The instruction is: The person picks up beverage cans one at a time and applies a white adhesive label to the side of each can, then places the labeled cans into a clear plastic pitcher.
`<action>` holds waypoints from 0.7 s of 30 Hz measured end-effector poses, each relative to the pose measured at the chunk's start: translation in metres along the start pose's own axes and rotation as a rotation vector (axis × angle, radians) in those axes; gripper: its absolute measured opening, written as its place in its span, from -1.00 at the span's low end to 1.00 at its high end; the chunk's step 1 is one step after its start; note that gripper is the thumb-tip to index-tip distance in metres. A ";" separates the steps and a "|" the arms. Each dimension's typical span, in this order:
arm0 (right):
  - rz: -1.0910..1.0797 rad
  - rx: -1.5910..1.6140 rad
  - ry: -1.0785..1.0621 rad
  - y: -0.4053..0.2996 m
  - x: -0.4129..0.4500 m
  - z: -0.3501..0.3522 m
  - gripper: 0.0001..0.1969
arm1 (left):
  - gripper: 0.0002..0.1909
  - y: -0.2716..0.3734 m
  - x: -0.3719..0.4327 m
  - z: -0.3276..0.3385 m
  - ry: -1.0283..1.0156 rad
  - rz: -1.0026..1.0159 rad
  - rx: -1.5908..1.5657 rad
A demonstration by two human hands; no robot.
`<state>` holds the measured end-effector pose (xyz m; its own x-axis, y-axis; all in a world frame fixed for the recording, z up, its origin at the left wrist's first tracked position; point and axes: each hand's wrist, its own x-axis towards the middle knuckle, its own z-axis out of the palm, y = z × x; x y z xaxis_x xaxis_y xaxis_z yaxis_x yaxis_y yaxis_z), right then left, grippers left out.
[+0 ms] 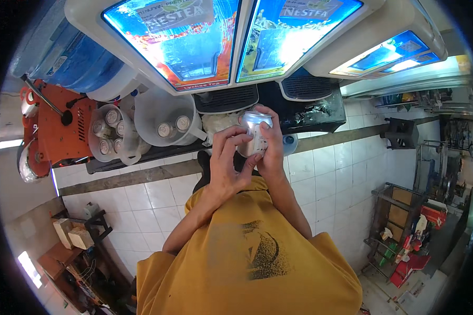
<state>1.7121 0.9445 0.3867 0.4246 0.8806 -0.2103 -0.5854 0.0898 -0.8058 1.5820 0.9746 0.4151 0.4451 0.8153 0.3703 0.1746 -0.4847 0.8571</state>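
Observation:
A pale drink can (254, 136) is held upright or slightly tilted before my chest, its silvery rim uppermost. My right hand (271, 143) grips it from the right, fingers round the far side. On the left side, my left hand (231, 153) touches the can with bent fingers, its thumb near the can's base. Left of my hands, a translucent plastic pitcher (161, 106) holds two cans. Beside it, another translucent pitcher (132, 158) contains several cans. A clear plastic bag (220, 125) lies between the larger pitcher and my hands.
Lit drink dispensers (231, 75) overhang the dark counter, with black drip trays (228, 101) beneath. An orange machine (63, 130) stands at the left beside a blue water jug (77, 59). Below the counter is a white tiled floor (331, 173); a metal rack (394, 208) stands at the right.

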 end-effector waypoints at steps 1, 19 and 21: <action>-0.024 0.006 0.011 -0.002 -0.002 0.003 -0.53 | -0.51 0.002 0.000 -0.002 -0.010 0.012 0.007; -0.247 -0.289 0.072 0.000 -0.012 0.006 -0.57 | -0.51 0.000 0.000 -0.009 -0.025 0.032 -0.034; -0.245 -0.297 0.079 -0.001 -0.013 0.008 -0.58 | -0.51 0.000 0.002 -0.010 -0.038 0.019 -0.044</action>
<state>1.7016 0.9363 0.3946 0.5853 0.8105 -0.0247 -0.2400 0.1441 -0.9600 1.5743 0.9794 0.4188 0.4816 0.7927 0.3736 0.1276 -0.4852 0.8650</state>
